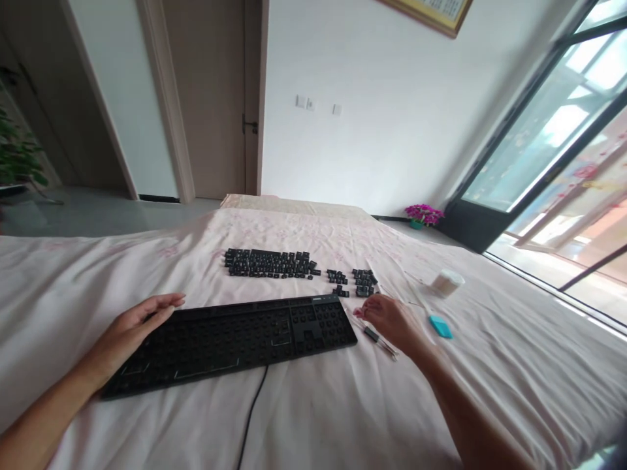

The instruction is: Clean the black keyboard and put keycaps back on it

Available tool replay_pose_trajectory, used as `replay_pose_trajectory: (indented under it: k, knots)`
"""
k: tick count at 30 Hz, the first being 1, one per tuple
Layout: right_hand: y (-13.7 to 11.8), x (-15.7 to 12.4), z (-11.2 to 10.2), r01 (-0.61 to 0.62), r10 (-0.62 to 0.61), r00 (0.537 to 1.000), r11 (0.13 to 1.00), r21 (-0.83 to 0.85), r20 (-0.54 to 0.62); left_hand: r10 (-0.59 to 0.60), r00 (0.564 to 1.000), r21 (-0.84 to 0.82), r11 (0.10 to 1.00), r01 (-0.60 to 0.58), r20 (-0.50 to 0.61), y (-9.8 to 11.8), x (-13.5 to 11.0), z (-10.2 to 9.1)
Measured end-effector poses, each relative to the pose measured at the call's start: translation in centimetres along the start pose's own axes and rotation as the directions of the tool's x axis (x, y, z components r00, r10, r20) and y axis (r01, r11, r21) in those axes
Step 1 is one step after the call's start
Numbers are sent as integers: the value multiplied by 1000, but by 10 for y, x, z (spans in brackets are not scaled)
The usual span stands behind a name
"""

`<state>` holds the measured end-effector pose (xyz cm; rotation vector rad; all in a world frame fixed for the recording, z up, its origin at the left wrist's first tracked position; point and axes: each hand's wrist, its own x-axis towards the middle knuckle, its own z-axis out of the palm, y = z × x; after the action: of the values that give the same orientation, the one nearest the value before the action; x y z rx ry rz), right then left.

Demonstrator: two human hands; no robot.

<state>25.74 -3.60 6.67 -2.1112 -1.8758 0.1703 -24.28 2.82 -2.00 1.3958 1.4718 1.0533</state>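
A black keyboard with its keycaps removed lies on a pale pink sheet, its cable running toward me. My left hand rests open against the keyboard's left end, fingers stretched out. My right hand hovers just right of the keyboard, fingers curled down over a thin dark tool lying on the sheet; whether it grips anything is hidden. Rows of loose black keycaps lie beyond the keyboard, with smaller groups of keycaps further right.
A small turquoise object and a white round container lie right of my right hand. A pot of pink flowers stands on the floor by the glass door. A wooden door is behind.
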Motion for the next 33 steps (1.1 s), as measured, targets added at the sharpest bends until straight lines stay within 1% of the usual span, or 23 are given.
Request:
replay_pose_trajectory:
  k: [3,5,8,10,12,17,20,25,28,31,33]
  knots:
    - [28,6,-3,-102,106,994,991,-90,40,-27,1000,-8,1000,26,-8,-1,1,1]
    - [34,5,1,-105,118,988,986,-128,97,-26,1000,-4,1000,26,-9,1,1,1]
    - [31,-1,10,-38,66,982,986,-162,175,-19,1000,25,1000,18,13,6,-2,1]
    - [26,-6,15,15,17,983,985,-172,181,-25,999,27,999,24,26,10,-4,1]
    - [23,-10,18,54,-27,986,985,-166,162,-44,999,13,999,43,33,13,-5,1]
    - [26,-11,21,106,-89,984,989,-104,155,-109,991,-10,994,110,74,15,-4,5]
    - [28,-9,24,77,-65,982,995,-61,175,-133,985,-16,991,136,107,18,-3,10]
    - [30,-13,29,63,-55,979,997,-33,196,-124,976,23,992,122,181,32,-4,19]
    - [35,-18,28,66,-68,979,998,18,192,-88,979,71,995,76,184,35,-3,26]
    - [48,-20,25,15,-33,982,995,95,187,-43,983,91,996,28,178,33,0,37]
    - [61,-20,24,-99,59,974,979,180,217,-23,980,113,994,0,198,34,1,48]
